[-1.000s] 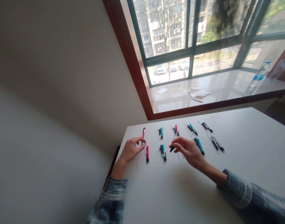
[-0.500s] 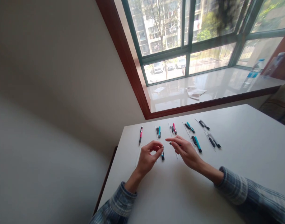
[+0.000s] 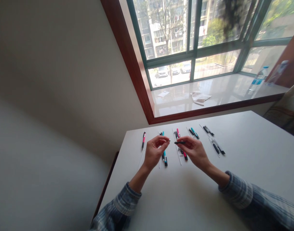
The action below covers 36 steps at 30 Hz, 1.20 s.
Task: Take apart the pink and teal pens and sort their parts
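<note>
Your left hand pinches a small silver-tipped part between thumb and fingertips, with the other fingers curled in; the part is too small to name exactly. Your right hand pinches a slim black pen barrel, holding it level above the table; its free end points at the silver tip, the two just apart. Beneath your left hand lies a teal pen; beneath your right, a pink pen; both rest on the white table, near thin white strips. A lone pink-and-black pen lies further left; teal-and-black pen parts and black pen parts lie further right. Beyond the table, a water bottle and a crumpled cloth sit on the windowsill.
</note>
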Each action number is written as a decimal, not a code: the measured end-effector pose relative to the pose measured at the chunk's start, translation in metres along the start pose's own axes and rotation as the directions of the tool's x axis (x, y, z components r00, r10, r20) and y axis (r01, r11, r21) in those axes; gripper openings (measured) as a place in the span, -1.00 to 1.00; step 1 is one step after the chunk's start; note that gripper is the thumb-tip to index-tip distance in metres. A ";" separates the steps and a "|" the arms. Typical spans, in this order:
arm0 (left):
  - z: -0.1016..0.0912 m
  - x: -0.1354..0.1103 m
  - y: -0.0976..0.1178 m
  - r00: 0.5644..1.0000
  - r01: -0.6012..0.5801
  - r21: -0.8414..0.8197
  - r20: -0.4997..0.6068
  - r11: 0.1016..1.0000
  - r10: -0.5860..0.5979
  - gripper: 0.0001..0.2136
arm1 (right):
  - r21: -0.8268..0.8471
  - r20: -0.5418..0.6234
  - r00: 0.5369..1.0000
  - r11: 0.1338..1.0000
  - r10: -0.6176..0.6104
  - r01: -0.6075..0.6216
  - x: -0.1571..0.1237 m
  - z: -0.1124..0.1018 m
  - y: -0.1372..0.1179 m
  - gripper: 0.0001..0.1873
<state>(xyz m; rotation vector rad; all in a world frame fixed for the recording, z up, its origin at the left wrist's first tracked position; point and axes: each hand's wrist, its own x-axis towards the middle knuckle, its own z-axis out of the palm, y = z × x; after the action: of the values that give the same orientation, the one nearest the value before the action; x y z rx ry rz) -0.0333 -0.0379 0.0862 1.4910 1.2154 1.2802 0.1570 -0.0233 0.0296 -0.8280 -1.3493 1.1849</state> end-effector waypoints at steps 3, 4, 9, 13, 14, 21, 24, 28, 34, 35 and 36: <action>0.008 0.005 -0.004 1.000 -0.024 -0.033 0.007 0.999 0.024 -0.86 | 0.011 -0.032 0.999 1.000 -0.021 0.021 0.002 -0.002 -0.003 -0.77; 0.009 0.004 -0.008 1.000 -0.022 -0.040 0.007 0.999 0.023 -0.86 | 0.002 -0.035 0.999 1.000 -0.031 0.031 0.002 -0.003 -0.004 -0.77; 0.006 -0.006 -0.025 0.998 0.036 -0.056 -0.059 0.998 -0.039 -0.85 | -0.074 0.000 0.997 0.994 -0.080 0.080 0.005 -0.005 -0.006 -0.80; 0.004 -0.009 -0.024 0.996 0.062 -0.066 -0.058 0.996 -0.066 -0.83 | -0.113 0.011 0.989 0.982 -0.148 0.149 0.004 -0.008 -0.005 -0.81; 0.005 -0.009 -0.022 0.995 0.067 -0.065 -0.062 0.996 -0.072 -0.83 | -0.120 0.019 0.987 0.980 -0.158 0.159 0.004 -0.008 -0.004 -0.82; 0.007 -0.008 -0.022 0.997 0.048 -0.060 -0.057 0.997 -0.051 -0.82 | -0.178 0.051 0.982 0.966 -0.181 0.188 0.003 -0.006 -0.007 -0.84; 0.006 -0.009 -0.023 0.999 0.022 -0.037 -0.038 0.999 -0.024 -0.82 | -0.175 0.049 0.983 0.967 -0.179 0.185 0.002 -0.006 -0.009 -0.83; 0.005 -0.009 -0.023 1.000 0.015 -0.024 -0.006 1.000 -0.015 -0.83 | -0.174 0.049 0.983 0.967 -0.178 0.184 0.002 -0.005 -0.010 -0.84; 0.005 -0.009 -0.024 1.000 0.002 -0.023 0.008 1.000 -0.002 -0.85 | -0.166 0.055 0.983 0.969 -0.177 0.184 0.002 -0.004 -0.009 -0.85; 0.005 -0.009 -0.024 1.000 0.005 -0.023 0.009 1.000 -0.004 -0.85 | -0.171 0.058 0.982 0.967 -0.179 0.186 0.002 -0.004 -0.009 -0.84; 0.005 -0.009 -0.024 1.000 0.007 -0.024 0.012 1.000 -0.006 -0.85 | -0.179 0.061 0.981 0.965 -0.182 0.190 0.002 -0.005 -0.010 -0.84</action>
<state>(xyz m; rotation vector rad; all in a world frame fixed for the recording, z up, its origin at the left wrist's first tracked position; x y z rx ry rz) -0.0324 -0.0415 0.0602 1.4740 1.1923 1.2761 0.1625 -0.0228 0.0389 -0.7891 -1.5543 0.9469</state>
